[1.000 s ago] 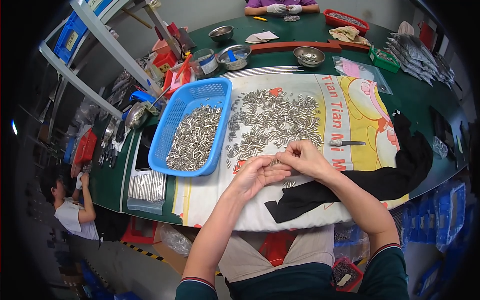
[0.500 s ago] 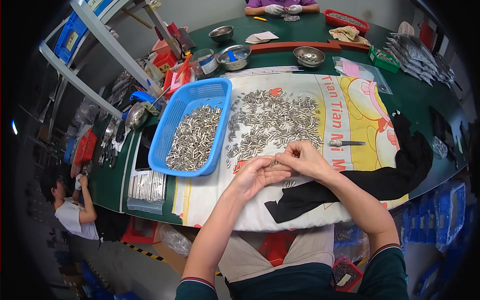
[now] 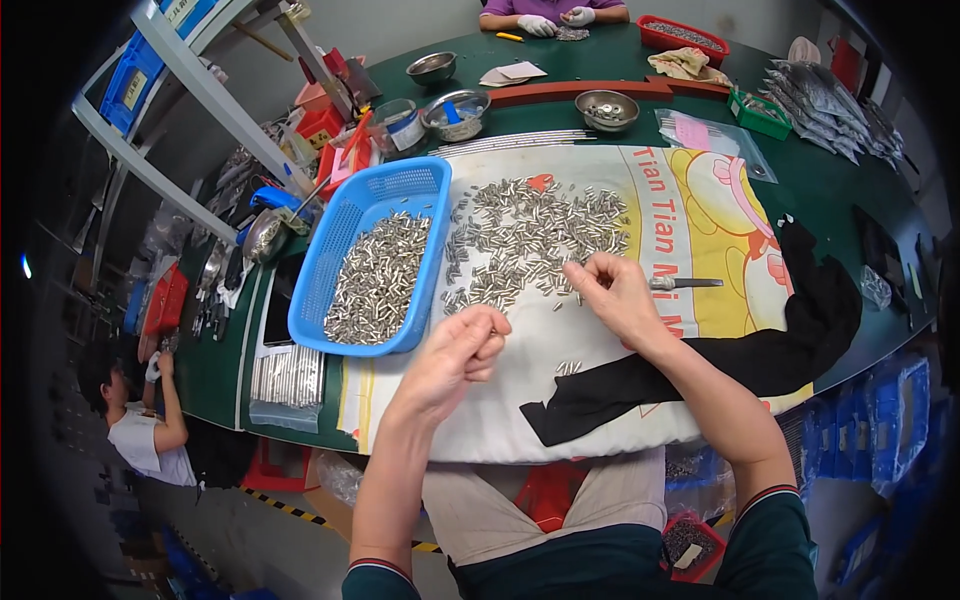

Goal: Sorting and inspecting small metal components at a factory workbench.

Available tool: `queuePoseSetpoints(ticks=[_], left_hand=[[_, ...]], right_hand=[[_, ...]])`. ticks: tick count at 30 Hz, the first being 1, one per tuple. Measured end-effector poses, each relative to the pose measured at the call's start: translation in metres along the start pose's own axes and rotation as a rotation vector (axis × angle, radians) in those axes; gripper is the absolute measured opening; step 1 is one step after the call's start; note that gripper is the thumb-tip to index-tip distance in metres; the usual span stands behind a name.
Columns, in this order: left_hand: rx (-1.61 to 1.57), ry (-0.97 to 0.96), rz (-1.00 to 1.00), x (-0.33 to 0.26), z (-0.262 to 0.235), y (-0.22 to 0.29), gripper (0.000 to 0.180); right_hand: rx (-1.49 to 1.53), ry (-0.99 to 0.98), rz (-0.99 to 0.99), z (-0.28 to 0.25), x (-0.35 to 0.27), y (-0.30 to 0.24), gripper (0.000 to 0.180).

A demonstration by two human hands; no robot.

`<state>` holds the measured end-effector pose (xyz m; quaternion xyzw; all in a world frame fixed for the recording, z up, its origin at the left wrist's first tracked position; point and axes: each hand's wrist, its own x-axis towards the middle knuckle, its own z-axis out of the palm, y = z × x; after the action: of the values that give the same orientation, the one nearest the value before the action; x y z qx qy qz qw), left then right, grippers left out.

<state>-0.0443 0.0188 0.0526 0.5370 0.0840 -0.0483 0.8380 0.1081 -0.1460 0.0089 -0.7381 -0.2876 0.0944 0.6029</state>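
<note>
Many small silvery metal pins [image 3: 540, 228] lie loose on a printed cloth [image 3: 480, 420]. To their left stands a blue perforated basket [image 3: 300, 310], part-filled with the same pins. My left hand [image 3: 452, 362] is a closed fist above the cloth, just right of the basket's near end; its fingers hide what is inside. At the right near edge of the loose pins is my right hand [image 3: 622, 305], thumb and fingers curled together; anything between them is too small to make out. A few pins [image 3: 568, 368] lie apart, beside a black cloth [image 3: 690, 375] under my right forearm.
A dark-handled tool [image 3: 685, 284] lies right of my right hand. Metal bowls [image 3: 607, 110] and a green box [image 3: 760, 115] stand farther back. Bagged rods [image 3: 287, 375] lie left of the cloth. Two other people work, one across the table with gloved hands [image 3: 537, 25], one at far left.
My hands have separated. The left, cupped with pins showing in it before, has closed into a fist and moved left toward the basket; the right has moved slightly right and up.
</note>
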Motion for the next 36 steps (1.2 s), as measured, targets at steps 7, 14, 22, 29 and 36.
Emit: queuePoseSetpoints(ticks=[7, 14, 22, 29, 36], left_hand=[[1.374, 0.788, 0.606, -0.010, -0.022, 0.064, 0.015], [1.492, 0.536, 0.816, 0.018, -0.002, 0.011, 0.012], [1.439, 0.377, 0.719, 0.080, 0.008, -0.039, 0.007], [1.606, 0.352, 0.714, 0.092, 0.008, -0.047, 0.009], [1.690, 0.271, 0.692, 0.061, 0.016, -0.045, 0.003]], right_hand=[[-0.343, -0.056, -0.369, 0.002, -0.002, 0.004, 0.014], [-0.687, -0.186, -0.580, 0.004, -0.007, 0.010, 0.006], [-0.667, -0.117, -0.619, 0.004, -0.005, 0.012, 0.005], [-0.488, 0.015, -0.386, -0.020, 0.012, 0.009, 0.008], [-0.670, -0.184, -0.556, -0.023, 0.009, 0.007, 0.008]])
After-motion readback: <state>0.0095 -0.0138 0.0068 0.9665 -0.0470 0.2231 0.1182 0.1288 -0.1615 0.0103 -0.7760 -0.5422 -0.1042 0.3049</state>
